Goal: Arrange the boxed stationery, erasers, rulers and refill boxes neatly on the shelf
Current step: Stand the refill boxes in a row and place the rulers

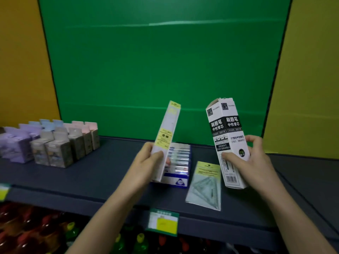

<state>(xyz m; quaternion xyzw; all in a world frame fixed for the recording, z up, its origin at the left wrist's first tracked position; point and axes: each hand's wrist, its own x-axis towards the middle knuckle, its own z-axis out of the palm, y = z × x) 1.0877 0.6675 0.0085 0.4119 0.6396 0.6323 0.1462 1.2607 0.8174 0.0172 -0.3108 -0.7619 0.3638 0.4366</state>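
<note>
Dark shelf [91, 173] | left hand [146, 162] grips ruler pack [166, 136] | right hand [251, 160] grips refill box [227, 136]

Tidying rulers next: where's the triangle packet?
The packet lies on the shelf, centre-right in head view, between the blue box and the refill box in the right hand.

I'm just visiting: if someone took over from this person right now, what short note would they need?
Left hand grips a long ruler pack, tilted, above the shelf.
Right hand grips a white refill box, also in the air.
Done: small boxes stand in rows at the shelf's left.
Left to do: shelve both held items; tidy the blue display box and the flat set-square packet lying mid-shelf.
</note>
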